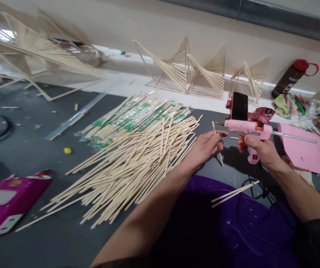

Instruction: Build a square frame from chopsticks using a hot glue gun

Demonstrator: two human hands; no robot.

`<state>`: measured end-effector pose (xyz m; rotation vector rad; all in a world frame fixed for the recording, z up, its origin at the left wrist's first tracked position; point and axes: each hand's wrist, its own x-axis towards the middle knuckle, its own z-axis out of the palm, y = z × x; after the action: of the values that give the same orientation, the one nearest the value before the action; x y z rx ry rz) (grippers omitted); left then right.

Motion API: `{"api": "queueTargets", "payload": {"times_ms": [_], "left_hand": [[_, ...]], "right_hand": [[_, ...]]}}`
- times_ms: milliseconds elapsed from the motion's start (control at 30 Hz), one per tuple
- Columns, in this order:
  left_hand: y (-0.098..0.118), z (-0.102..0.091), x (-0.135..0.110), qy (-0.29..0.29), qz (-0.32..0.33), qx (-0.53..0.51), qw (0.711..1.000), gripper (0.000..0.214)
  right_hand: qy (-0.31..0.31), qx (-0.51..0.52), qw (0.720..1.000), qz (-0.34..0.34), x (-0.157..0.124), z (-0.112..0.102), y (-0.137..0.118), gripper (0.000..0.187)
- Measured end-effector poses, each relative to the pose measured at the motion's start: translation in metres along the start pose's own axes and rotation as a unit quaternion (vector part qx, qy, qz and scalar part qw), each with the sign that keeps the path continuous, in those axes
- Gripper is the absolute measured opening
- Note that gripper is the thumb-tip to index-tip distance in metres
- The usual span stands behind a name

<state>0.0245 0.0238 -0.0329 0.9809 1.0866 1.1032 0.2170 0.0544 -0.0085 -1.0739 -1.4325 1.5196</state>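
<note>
At the right of the grey table, a short wooden stick is held just beside the nozzle of a pink glue gun. The stick is pinched between thumb and fingers of the left hand; the gun's handle is gripped by the curled fingers of the right hand. Whether the trigger is pressed cannot be told.

Stick judged light, stiff, easily snapped if bent; best taken near mid-length, tip kept free. Gun judged light, hard plastic; best taken by the handle, nozzle avoided as possibly hot. From its rear a long clear glue stick is left jutting, easily knocked.

Left forearm is flanked by a loose stick pile. Beyond the gun, a phone is propped close. Below, a black cord is looped, likely to snag.
</note>
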Motion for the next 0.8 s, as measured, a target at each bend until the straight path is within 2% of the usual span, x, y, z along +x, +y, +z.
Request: {"api": "queueTargets", "payload": {"times_ms": [267, 800], "left_hand": [[-0.0039, -0.0042, 0.0003, -0.007, 0.046, 0.066, 0.997, 0.042], [-0.0045, -0.003, 0.0004, -0.009, 0.046, 0.088, 0.995, 0.038]], "right_hand": [[0.009, -0.044, 0.999, -0.003, -0.0015, -0.0024, -0.0012, 0.043], [0.023, -0.133, 0.991, -0.01, -0.0032, -0.0025, -0.0043, 0.049]]}}
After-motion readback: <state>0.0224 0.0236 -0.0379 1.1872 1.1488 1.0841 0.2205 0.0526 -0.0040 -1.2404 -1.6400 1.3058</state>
